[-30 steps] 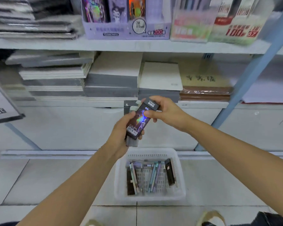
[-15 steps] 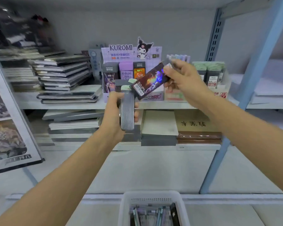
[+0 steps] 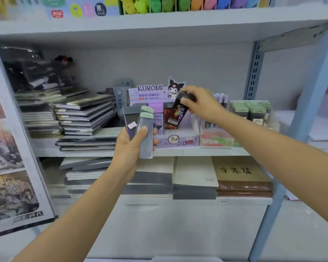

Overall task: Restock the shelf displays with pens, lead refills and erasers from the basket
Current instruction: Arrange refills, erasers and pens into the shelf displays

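My right hand [image 3: 201,104] pinches the top of a dark lead refill case [image 3: 176,114] with a colourful print, held upright and lowered into the purple Kuromi display box [image 3: 178,140] on the middle shelf. My left hand [image 3: 130,146] grips several slim refill cases [image 3: 145,133] in front of that box: grey ones with pale green caps and a dark one with a white label. The box holds purple and dark refill packs in its left slots. The basket is out of view.
A green-and-pink display box [image 3: 216,139] with pens stands right of the Kuromi box, and green-capped refill packs [image 3: 252,110] lie beyond it. Stacked notebooks [image 3: 83,118] fill the shelf's left side. A blue upright post [image 3: 309,114] stands at right. More notebooks lie on the lower shelf.
My view has risen from the floor basket to the middle shelf. My right hand carried the dark refill case up from my left hand and into the Kuromi box.
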The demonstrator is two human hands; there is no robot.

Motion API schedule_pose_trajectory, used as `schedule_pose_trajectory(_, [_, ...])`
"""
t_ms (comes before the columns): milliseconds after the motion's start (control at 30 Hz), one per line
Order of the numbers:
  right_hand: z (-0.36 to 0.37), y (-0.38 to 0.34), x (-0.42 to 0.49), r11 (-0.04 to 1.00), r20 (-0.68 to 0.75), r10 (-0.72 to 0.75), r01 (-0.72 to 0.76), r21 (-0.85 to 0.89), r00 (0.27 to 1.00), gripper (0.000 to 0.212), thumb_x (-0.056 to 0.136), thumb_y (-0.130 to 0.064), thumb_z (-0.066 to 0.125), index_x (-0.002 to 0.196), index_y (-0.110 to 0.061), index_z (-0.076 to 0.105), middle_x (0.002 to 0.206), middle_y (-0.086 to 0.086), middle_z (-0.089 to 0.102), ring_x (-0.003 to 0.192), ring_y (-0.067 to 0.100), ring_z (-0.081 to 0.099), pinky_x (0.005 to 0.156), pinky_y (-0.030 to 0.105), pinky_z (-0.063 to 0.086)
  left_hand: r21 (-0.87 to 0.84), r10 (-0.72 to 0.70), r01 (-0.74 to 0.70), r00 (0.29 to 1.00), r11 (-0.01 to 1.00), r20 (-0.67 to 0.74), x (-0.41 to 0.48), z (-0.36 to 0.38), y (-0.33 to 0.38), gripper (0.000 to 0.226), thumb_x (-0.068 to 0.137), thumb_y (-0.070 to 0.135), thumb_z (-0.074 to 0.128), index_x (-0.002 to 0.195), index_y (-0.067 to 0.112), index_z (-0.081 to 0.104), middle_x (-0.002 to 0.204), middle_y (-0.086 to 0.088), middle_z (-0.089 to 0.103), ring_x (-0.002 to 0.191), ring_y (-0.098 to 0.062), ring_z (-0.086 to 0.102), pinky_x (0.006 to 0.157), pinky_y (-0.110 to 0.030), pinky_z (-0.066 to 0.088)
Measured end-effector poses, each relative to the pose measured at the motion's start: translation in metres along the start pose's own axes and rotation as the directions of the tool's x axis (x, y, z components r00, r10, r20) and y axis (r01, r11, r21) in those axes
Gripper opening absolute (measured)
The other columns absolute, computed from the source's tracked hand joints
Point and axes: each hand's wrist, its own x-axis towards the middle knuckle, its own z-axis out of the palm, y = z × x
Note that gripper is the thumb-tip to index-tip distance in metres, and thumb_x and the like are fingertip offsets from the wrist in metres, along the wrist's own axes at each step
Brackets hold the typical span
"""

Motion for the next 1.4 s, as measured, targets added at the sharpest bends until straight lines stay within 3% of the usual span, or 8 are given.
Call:
schedule_pose_trajectory(133, [0.012, 0.004, 0.012, 0.990, 0.105, -0.049, 0.062, -0.123, 0.993, 0.026, 0.098, -0.021, 0.053, 0.123, -0.014, 0.059, 0.109, 0.006, 0.064, 0.090, 0.020, 0.053, 0.078, 0.028, 0.039, 0.004, -0.002, 0.002, 1.000, 1.000, 0.025, 0.005, -0.002, -0.001, 0.043, 0.080, 0.037, 0.067, 0.117, 0.021, 0.054, 0.101, -0.009, 0.074, 0.080, -0.024, 0.073, 0.061, -0.028, 0.056])
schedule_pose_trajectory(433, [0.022, 0.006, 0.034, 0.984, 0.236, -0.074, 0.110, -0.143, 0.969, 0.024, 0.099, -0.023, 0.052, 0.120, -0.014, 0.059, 0.099, 0.000, 0.059, 0.084, 0.017, 0.054, 0.066, 0.025, 0.036, -0.013, 0.018, -0.018, 1.000, 1.000, 0.022, 0.018, -0.006, -0.006, 0.031, 0.092, 0.025, 0.062, 0.121, 0.017, 0.055, 0.100, -0.010, 0.074, 0.078, -0.022, 0.073, 0.062, -0.029, 0.057])
schedule_pose_trajectory(633, [0.016, 0.010, 0.039, 0.981, 0.380, -0.023, 0.094, -0.170, 0.925, 0.031, 0.099, -0.023, 0.052, 0.127, -0.013, 0.055, 0.116, 0.007, 0.060, 0.091, 0.017, 0.057, 0.088, 0.037, 0.048, 0.005, 0.019, -0.020, 0.999, 1.000, 0.041, 0.019, -0.007, -0.006, 0.043, 0.088, 0.028, 0.064, 0.127, 0.013, 0.053, 0.111, -0.016, 0.070, 0.076, -0.021, 0.071, 0.061, -0.027, 0.056])
schedule_pose_trajectory(767, [0.030, 0.011, 0.035, 0.988, 0.181, -0.084, 0.106, -0.115, 0.980, 0.022, 0.092, -0.023, 0.063, 0.114, -0.021, 0.058, 0.098, 0.002, 0.063, 0.068, 0.004, 0.052, 0.073, 0.031, 0.046, 0.004, 0.020, -0.020, 0.998, 1.000, 0.057, 0.019, -0.008, -0.004, 0.046, 0.083, 0.033, 0.067, 0.125, 0.015, 0.055, 0.108, -0.017, 0.070, 0.074, -0.021, 0.071, 0.061, -0.026, 0.055])
schedule_pose_trajectory(1033, [0.031, 0.007, 0.034, 0.951, 0.057, -0.032, 0.048, -0.304, 0.998, 0.023, 0.090, -0.030, 0.065, 0.112, -0.021, 0.064, 0.114, 0.004, 0.046, 0.093, 0.021, 0.054, 0.076, 0.033, 0.045, 0.021, 0.026, -0.028, 0.995, 0.999, 0.095, 0.015, -0.002, -0.002, 0.036, 0.082, 0.033, 0.065, 0.116, 0.021, 0.058, 0.092, -0.007, 0.075, 0.071, -0.018, 0.071, 0.059, -0.025, 0.054])
schedule_pose_trajectory(1133, [0.017, -0.007, 0.022, 1.000, -0.046, 0.003, -0.004, -0.024, 0.999, 0.026, 0.092, -0.040, 0.060, 0.109, -0.020, 0.064, 0.106, 0.000, 0.053, 0.072, 0.008, 0.052, 0.069, 0.028, 0.044, 0.024, 0.044, -0.047, 0.992, 0.999, 0.116, 0.014, 0.004, -0.001, 0.029, 0.088, 0.028, 0.064, 0.116, 0.020, 0.058, 0.093, -0.007, 0.075, 0.073, -0.018, 0.071, 0.060, -0.025, 0.055])
schedule_pose_trajectory(1233, [0.011, -0.023, -0.003, 0.883, 0.167, 0.118, -0.180, 0.434, 0.979, 0.036, 0.086, -0.044, 0.066, 0.109, -0.017, 0.058, 0.093, 0.000, 0.063, 0.050, 0.003, 0.056, 0.048, 0.021, 0.048, 0.013, 0.037, -0.039, 0.991, 0.999, 0.131, 0.012, 0.018, -0.001, 0.033, 0.088, 0.027, 0.065, 0.119, 0.017, 0.057, 0.096, -0.007, 0.075, 0.074, -0.019, 0.072, 0.060, -0.026, 0.055])
schedule_pose_trajectory(1400, [0.001, -0.021, -0.027, 0.788, 0.263, 0.120, -0.253, 0.561, 0.957, 0.035, 0.085, -0.018, 0.072, 0.116, -0.009, 0.059, 0.070, 0.003, 0.064, 0.048, 0.006, 0.056, 0.043, 0.018, 0.046, -0.058, -0.029, 0.038, 0.988, 0.998, 0.149, 0.007, 0.049, -0.006, 0.037, 0.094, 0.033, 0.058, 0.124, 0.012, 0.055, 0.098, -0.008, 0.075, 0.076, -0.024, 0.073, 0.057, -0.028, 0.056])
